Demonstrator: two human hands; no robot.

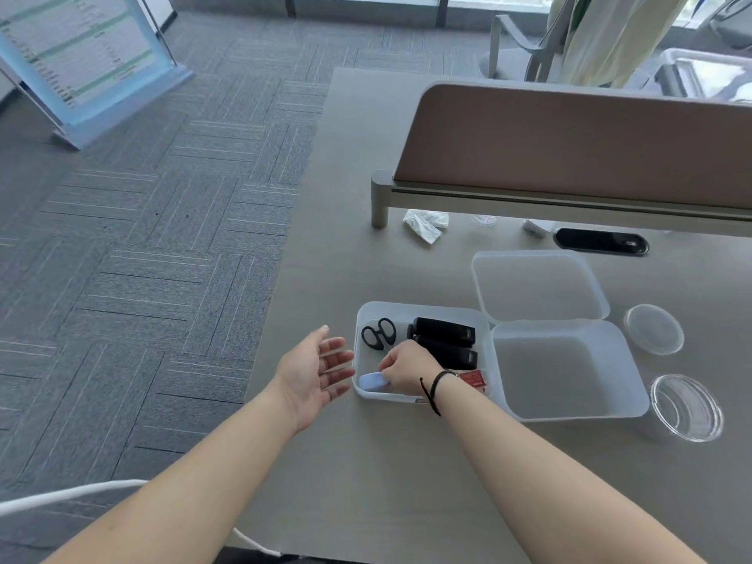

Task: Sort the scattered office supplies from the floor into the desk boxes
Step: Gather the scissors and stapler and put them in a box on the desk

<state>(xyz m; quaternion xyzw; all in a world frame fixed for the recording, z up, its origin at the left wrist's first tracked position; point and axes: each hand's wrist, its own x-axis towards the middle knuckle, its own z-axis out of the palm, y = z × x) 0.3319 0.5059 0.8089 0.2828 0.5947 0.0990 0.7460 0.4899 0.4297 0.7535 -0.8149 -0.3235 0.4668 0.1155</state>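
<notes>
We stand at the left end of a grey-beige worktop [366,462], its left edge running diagonally up the view with open grey patterned carpet [142,238] beyond it and a standing sign board [85,63] far off at top left. A brown divider panel [569,144] on a pale rail closes off the far side, leaving a broad bare stretch of worktop near us. Three translucent boxes sit together: the left box [362,394] near the worktop's edge, a larger box [569,372] touching its right side, and a third box [537,284] behind that one. Two clear round lids [654,329] lie to the right of them. In the left box we see black scissors [379,333] at the back left, two black staplers [445,331] lying side by side, and a small red packet [474,378] at the front right. Our right hand [409,372] is down inside this box, its fingers curled around a pale blue item [374,381] at the front left corner; what the item is we cannot tell. Our left hand [313,376] hovers just left of the box with the palm turned up, fingers spread and relaxed, holding nothing. A crumpled white wrapper [425,225] lies under the divider rail.
</notes>
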